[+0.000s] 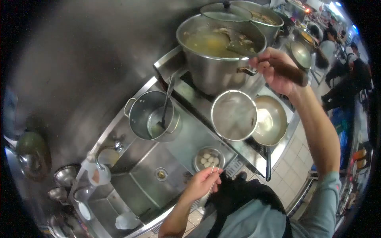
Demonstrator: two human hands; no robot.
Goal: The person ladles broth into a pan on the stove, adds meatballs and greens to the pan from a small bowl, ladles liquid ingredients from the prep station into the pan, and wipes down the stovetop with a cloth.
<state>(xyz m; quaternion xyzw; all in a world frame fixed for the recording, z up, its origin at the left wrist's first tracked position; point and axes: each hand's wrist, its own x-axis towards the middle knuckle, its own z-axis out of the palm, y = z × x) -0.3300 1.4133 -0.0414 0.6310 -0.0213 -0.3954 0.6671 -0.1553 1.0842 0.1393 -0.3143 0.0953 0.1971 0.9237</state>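
Note:
My right hand (276,71) is closed round the wooden handle of a ladle (285,72), whose metal end reaches into a large stockpot (212,73) of yellowish broth. My left hand (202,184) pinches the thin wire handle of a round mesh strainer (234,115). The strainer hangs level in front of the stockpot, partly over a frying pan (278,129) with a shiny inside. Just beyond my left hand, a small metal bowl (197,163) holds several whitish round pieces. A dark-handled utensil (166,107) leans inside a smaller pot (139,125) to the left.
A steel sink (145,178) lies at the left, with a plastic jug (101,176) by its edge. A glass lid (226,12) rests at the stockpot's back rim, beside another pot (274,29). Several people (349,59) stand farther off at the right.

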